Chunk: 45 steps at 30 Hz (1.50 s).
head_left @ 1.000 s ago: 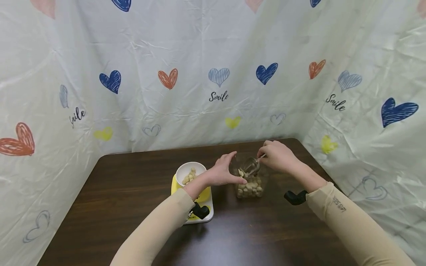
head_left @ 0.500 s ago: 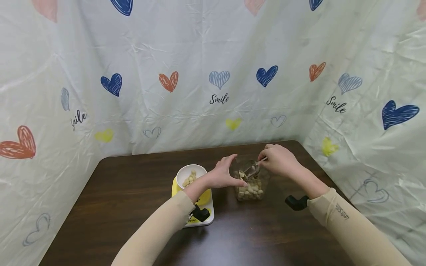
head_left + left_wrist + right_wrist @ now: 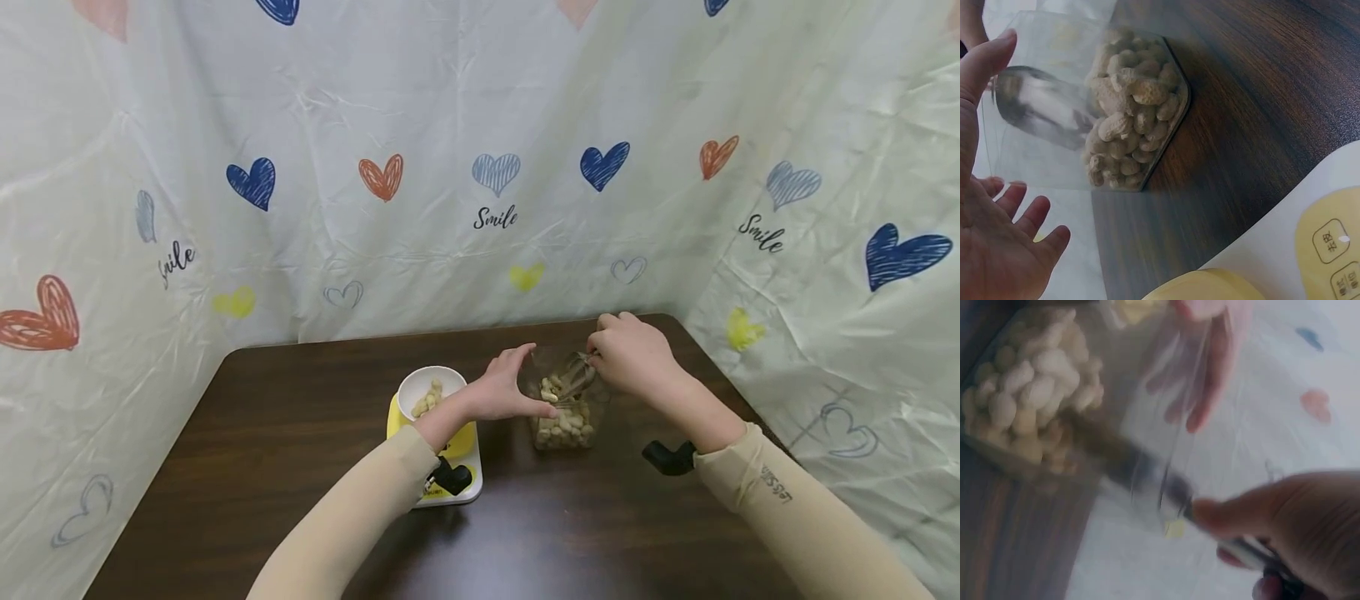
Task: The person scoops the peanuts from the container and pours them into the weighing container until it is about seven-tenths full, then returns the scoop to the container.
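Observation:
A clear, square-sided plastic container (image 3: 1041,169) holds unshelled peanuts (image 3: 564,429). My left hand (image 3: 506,393) grips its upper part from the left, thumb on the near side and fingers spread along the far side. With my right hand (image 3: 636,354) I hold the handle of a metal scoop (image 3: 1041,103), which slants down inside the container. Its tip reaches the peanuts; in the blurred right wrist view the thumb lies along the handle (image 3: 1250,553). Left of the container, a white bowl (image 3: 453,380) with a few peanuts stands on a yellow-and-white kitchen scale (image 3: 467,479).
Everything stands on a dark wooden table (image 3: 300,425). A white curtain (image 3: 420,275) printed with hearts hangs behind and at both sides. My left forearm passes over the scale's right part, close to the bowl.
The right hand has shifted slightly right, and the scoop has turned and tilted among the peanuts. Peanuts near the scoop have shifted. The left hand, bowl and scale have stayed in place.

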Tool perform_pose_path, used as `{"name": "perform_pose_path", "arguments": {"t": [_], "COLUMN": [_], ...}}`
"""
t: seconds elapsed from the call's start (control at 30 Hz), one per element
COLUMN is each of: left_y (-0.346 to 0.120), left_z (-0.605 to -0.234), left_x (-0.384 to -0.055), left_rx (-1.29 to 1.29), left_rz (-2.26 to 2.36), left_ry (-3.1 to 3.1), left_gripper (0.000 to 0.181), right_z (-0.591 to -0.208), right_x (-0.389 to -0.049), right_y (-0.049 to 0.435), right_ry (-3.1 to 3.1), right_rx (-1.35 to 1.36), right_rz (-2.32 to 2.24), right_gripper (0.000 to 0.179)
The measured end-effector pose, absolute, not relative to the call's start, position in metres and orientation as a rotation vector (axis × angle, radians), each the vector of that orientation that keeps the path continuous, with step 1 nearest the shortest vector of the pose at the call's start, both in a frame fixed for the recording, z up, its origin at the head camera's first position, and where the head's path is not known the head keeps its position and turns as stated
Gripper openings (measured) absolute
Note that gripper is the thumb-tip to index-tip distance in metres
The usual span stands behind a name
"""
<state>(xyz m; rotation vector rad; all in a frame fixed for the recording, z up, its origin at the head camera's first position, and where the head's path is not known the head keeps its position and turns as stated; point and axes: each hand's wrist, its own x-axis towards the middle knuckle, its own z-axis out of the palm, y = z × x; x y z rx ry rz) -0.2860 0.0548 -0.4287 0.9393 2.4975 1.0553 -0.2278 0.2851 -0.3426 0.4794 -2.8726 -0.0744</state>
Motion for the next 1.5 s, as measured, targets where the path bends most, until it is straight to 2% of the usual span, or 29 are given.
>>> {"name": "perform_pose_path", "arguments": {"t": [0.17,0.5,0.9,1.5], "left_y": [0.055,0.056,0.053,0.053], "left_z": [-0.425,-0.428,-0.426,-0.426], "left_x": [-0.289,-0.287,-0.289,-0.287], "left_rx": [0.961,0.946,0.918,0.931], "left_rz": [1.057,1.049,1.079,1.064], "left_ry": [2.493,2.502,2.489,2.486], "left_gripper": [0.117,0.118,0.116,0.115], "right_z": [-0.34,-0.357,-0.38,-0.363], "right_x": [-0.231,-0.237,-0.238,-0.236], "right_y": [0.27,0.296,0.28,0.327], "right_ry": [-2.866,-2.975,-2.857,-2.96], "right_rx": [0.525,0.451,0.433,0.333], "right_rz": [-0.215,0.209,0.322,0.824], "right_gripper": [0.006,0.005,0.006,0.018]}}
